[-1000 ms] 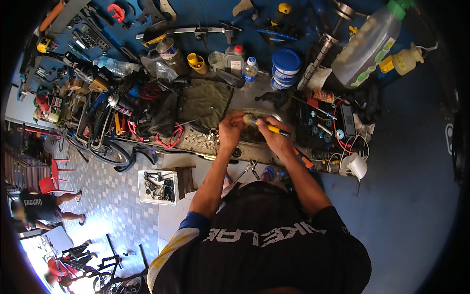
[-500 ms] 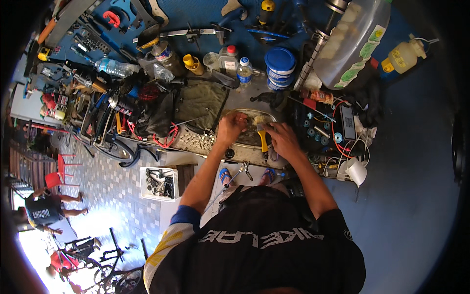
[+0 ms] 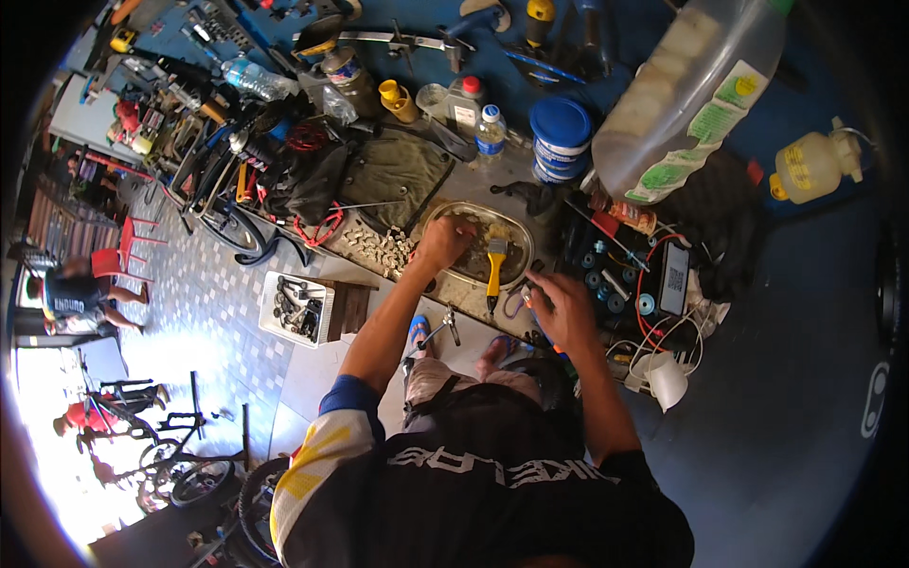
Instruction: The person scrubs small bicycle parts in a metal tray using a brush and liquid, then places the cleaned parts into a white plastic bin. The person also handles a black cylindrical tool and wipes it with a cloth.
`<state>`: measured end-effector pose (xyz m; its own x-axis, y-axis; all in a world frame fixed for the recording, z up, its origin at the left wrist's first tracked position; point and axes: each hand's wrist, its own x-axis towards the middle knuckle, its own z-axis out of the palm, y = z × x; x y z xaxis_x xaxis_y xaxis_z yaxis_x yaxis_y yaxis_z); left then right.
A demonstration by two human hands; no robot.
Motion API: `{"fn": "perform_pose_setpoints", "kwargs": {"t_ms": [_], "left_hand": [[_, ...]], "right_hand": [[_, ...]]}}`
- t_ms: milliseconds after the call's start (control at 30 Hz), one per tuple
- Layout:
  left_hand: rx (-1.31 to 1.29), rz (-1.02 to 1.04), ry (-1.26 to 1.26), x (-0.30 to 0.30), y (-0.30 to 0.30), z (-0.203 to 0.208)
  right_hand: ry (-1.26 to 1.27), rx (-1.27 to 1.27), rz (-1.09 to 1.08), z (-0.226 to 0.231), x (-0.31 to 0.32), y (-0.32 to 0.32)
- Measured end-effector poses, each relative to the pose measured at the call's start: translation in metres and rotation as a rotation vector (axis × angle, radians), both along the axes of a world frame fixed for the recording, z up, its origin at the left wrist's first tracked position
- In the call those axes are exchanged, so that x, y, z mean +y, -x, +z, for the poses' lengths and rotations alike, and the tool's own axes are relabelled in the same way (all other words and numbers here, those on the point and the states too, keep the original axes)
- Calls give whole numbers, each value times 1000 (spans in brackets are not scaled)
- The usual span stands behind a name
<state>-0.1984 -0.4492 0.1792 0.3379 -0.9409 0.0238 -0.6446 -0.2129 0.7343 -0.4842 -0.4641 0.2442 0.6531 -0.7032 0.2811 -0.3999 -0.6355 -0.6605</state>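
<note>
My left hand reaches over the left part of an oval metal tray, its fingers curled together; whatever they pinch is too small to make out. A paintbrush with a yellow handle lies across the tray's near rim, bristles inward, touched by neither hand. To the right of the tray, my right hand is closed, thumb and fingers bent around something small that I cannot make out. Several small metal pieces lie spread on the bench, left of my left hand.
Bottles and a blue-lidded tub line the back. A large plastic jug hangs at the right above a phone, cables and small parts. A dark green cloth lies left. On the floor stands a white bin of metal parts.
My right hand has left the paintbrush and drawn back toward me, to the right of the tray. The left hand stays over the tray. The whole view has shifted and tilted.
</note>
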Motion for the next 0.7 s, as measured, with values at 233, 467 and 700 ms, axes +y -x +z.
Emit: {"fn": "perform_pose_setpoints", "kwargs": {"t_ms": [233, 467, 700], "left_hand": [[-156, -17, 601, -1, 19, 124], [37, 106, 204, 54, -43, 20], [412, 357, 172, 249, -112, 21]], "right_hand": [[-390, -19, 40, -6, 65, 15], [-498, 278, 185, -162, 143, -16], [-580, -81, -241, -290, 144, -112]]}}
